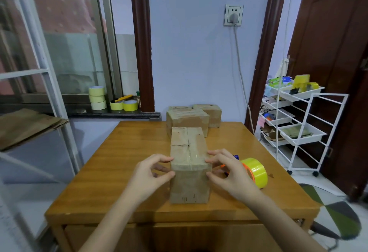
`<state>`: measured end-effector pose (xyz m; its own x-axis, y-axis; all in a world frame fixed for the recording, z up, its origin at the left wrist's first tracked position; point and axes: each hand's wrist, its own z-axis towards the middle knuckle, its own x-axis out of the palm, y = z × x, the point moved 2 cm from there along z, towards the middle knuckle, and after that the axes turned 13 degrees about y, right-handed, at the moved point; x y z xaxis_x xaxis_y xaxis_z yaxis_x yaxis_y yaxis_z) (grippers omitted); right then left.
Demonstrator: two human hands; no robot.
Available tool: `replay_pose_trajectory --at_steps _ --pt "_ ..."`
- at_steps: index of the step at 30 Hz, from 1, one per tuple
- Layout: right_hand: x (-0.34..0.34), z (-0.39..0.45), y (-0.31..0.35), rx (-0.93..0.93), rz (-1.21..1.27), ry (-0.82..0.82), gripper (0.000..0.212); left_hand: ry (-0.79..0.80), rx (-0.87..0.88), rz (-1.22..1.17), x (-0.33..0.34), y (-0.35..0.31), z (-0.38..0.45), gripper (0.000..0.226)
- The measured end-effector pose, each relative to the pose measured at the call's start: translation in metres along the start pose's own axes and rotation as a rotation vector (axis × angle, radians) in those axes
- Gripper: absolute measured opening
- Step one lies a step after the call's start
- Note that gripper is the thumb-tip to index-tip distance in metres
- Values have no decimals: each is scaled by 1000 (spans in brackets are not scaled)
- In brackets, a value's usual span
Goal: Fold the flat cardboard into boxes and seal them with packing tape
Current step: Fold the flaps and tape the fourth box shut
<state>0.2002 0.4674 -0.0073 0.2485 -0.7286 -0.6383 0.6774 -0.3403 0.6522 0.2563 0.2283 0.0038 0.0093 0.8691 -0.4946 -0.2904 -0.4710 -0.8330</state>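
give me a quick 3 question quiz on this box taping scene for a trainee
1. True or false: both hands touch the near cardboard box.
2. Where does the yellow tape roll lie? A) on the window sill B) on the table, right of the near box C) on top of the box
3. How many boxes stand behind the near one?

Key
1. True: the left hand and right hand hold its near top corners with their fingertips.
2. B
3. Two: the middle box and the far box.
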Motion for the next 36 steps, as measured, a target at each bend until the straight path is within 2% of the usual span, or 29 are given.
replay_pose_trajectory --at_steps 3,8,16,20,22,26,32,34,36 --pt "-2 0 3 16 68 -2 26 -15 13 55 1 -3 2 32" --pt "-15 0 4 29 125 74 23 56 -19 5 -7 4 4 24" --pt "0 6 7 -2 93 -74 21 -88 25 67 6 -4 3 13" --pt "-6 4 2 -25 105 -31 18 -30 15 29 1 0 1 25" --pt "-7 2 -3 -30 81 12 23 16 9 38 -1 3 -1 38" --pt "0 -3 -10 -67 -13 25 33 8 36 48 3 6 -3 50" --pt "9 -13 -15 -56 -212 137 66 32 69 90 7 9 -4 59" --pt "5 -13 -9 -41 -189 143 60 57 76 76 5 7 -4 52" --pt "-3 -8 2 -2 -127 107 42 51 76 81 1 2 -1 30"
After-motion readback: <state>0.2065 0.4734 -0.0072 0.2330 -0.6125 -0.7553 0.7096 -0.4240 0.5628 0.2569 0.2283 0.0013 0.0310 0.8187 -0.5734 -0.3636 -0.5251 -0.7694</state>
